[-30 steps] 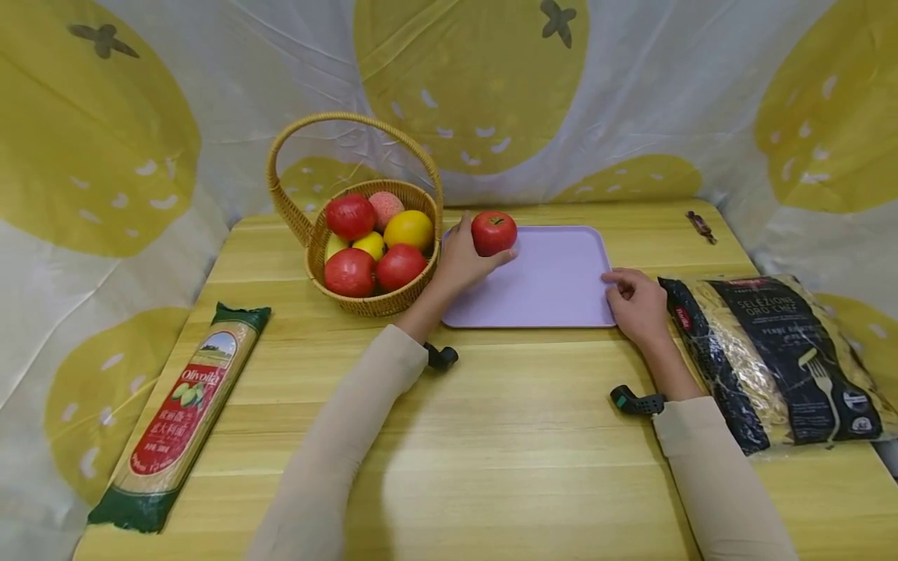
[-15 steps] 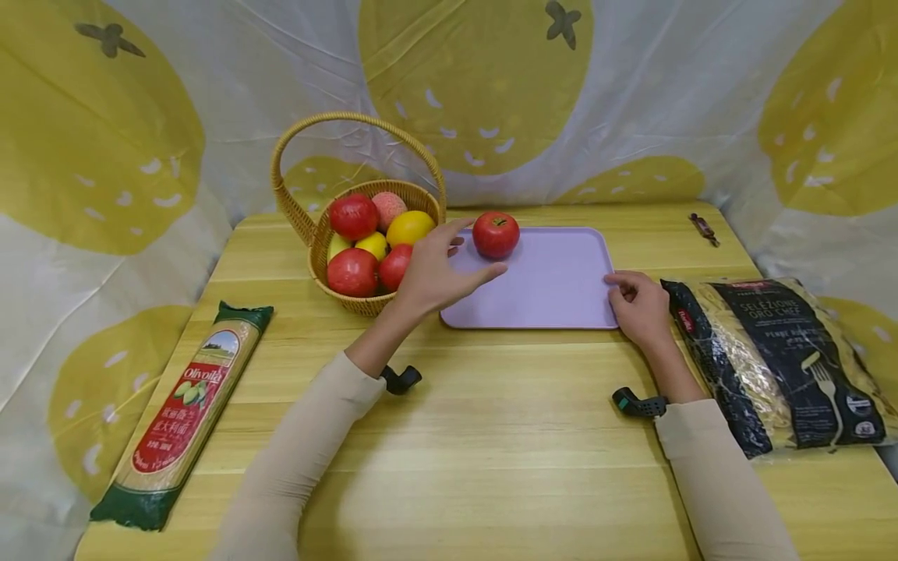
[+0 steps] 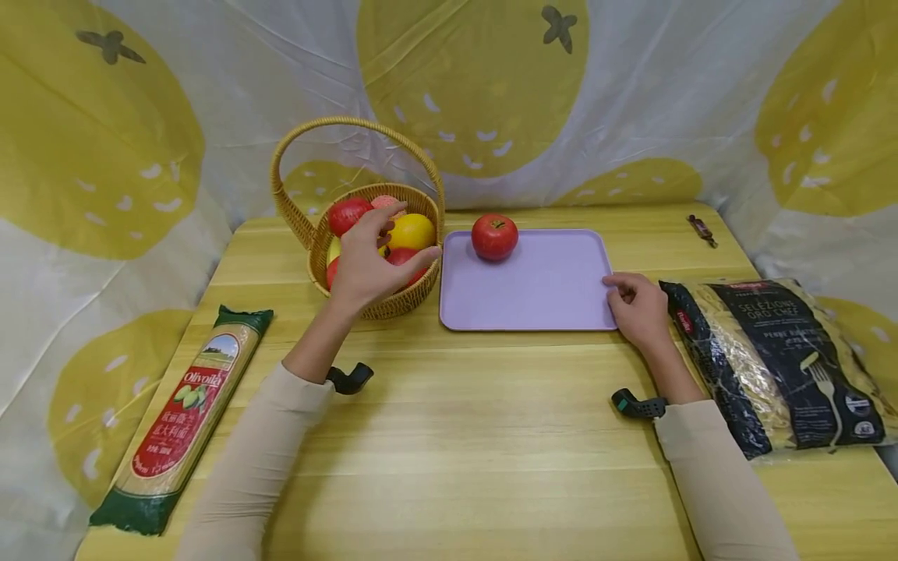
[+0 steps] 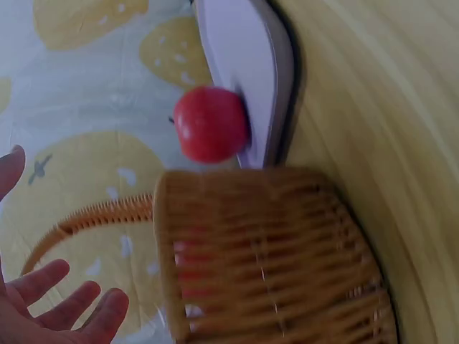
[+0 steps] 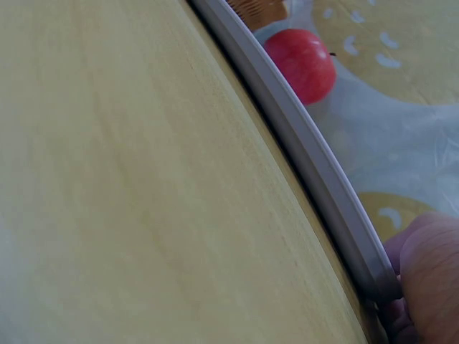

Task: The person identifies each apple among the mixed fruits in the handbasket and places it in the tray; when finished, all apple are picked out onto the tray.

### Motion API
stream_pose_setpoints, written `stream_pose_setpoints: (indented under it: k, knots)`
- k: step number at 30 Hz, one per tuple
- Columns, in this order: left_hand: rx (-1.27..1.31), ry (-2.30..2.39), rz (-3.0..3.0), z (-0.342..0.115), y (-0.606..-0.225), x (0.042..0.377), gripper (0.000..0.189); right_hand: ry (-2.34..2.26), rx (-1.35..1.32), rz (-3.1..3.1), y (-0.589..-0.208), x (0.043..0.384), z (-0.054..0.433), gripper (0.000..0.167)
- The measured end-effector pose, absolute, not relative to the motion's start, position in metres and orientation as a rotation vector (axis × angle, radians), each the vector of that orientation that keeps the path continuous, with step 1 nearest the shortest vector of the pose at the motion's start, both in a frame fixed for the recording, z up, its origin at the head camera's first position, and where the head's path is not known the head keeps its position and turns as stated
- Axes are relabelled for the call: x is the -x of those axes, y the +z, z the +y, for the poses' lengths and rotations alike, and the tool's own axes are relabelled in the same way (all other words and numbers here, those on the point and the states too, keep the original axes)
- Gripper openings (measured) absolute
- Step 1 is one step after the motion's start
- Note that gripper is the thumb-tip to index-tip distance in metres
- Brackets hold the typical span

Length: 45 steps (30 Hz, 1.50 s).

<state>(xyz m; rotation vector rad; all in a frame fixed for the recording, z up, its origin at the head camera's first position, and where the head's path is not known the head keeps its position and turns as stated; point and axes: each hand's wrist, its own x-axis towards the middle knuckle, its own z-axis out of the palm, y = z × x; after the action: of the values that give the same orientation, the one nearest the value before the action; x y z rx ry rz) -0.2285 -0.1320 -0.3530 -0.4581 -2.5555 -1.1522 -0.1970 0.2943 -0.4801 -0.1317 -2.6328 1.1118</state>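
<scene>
My left hand hovers over the near side of the wicker basket, fingers spread and thumb out to the right, holding nothing. Under and around it are red fruits, a yellow lemon-like fruit and a pinkish fruit; the hand hides part of them. On the lilac tray, towards its back left corner, a red apple sits stem up. With thumb and fingers, my right hand pinches the tray's right edge; in the right wrist view its fingers lie around the tray's corner.
To the left lies a long packet of spaghetti. A large bag of penne is on the right, close to the right forearm. One small wrapped candy lies at the back right. The basket's tall handle arches above the fruit.
The left hand has let go of the red apple, leaving it on the tray, and moved left over the basket. My right hand stays at the tray's edge.
</scene>
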Motion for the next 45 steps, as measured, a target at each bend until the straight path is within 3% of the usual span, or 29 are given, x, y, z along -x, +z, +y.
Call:
stream_pose_setpoints:
  k: [15, 45]
  knots:
    - [0.183, -0.994, -2.685, -0.187, -0.357, 0.25, 0.091, 1.116, 0.127, -2.637, -0.482, 0.198, 0.297, 0.029]
    - [-0.032, -0.882, -2.883, -0.204, -0.36, 0.276, 0.106, 1.153, 0.15, -2.646, -0.48, 0.197, 0.295, 0.029]
